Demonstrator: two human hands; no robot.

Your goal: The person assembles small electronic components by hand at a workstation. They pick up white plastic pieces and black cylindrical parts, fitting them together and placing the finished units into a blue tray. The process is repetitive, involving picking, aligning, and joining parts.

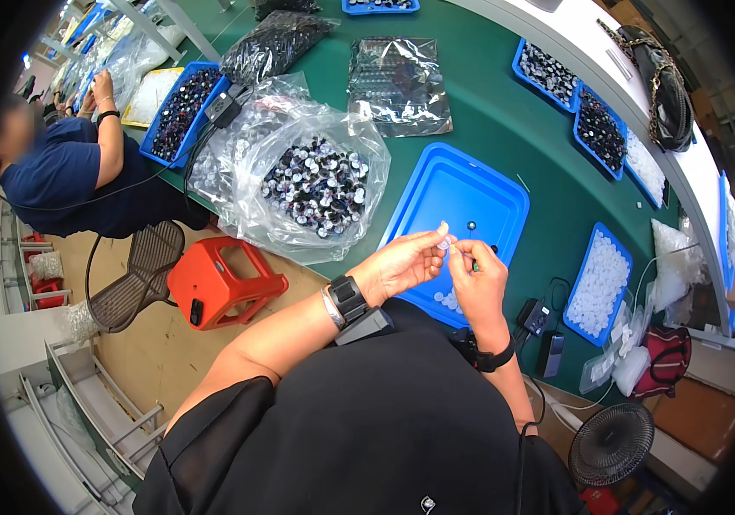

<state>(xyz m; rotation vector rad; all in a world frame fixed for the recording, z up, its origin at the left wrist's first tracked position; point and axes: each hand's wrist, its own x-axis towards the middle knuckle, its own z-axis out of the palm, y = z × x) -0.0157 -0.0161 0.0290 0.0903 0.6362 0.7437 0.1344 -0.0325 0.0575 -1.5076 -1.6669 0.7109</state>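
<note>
Over the blue tray (419,180), my two hands meet at the fingertips. My left hand (408,264) is closed in a pinch on a small clear round piece (444,245). Right beside it, the fingers of my right hand (479,283) are pinched together; what they hold is too small to name, though a bit of dark green shows at the fingers. One dark round piece (471,226) lies in the tray beyond my hands. Several small whitish pieces (447,300) lie at the tray's near end, partly hidden by my right hand.
Left of the tray lies an open clear bag (367,202) of dark and clear pieces. A blue tray of white pieces (597,283) stands at right, near a black adapter (533,316). A red stool (217,283) and a seated person (67,184) are at left.
</note>
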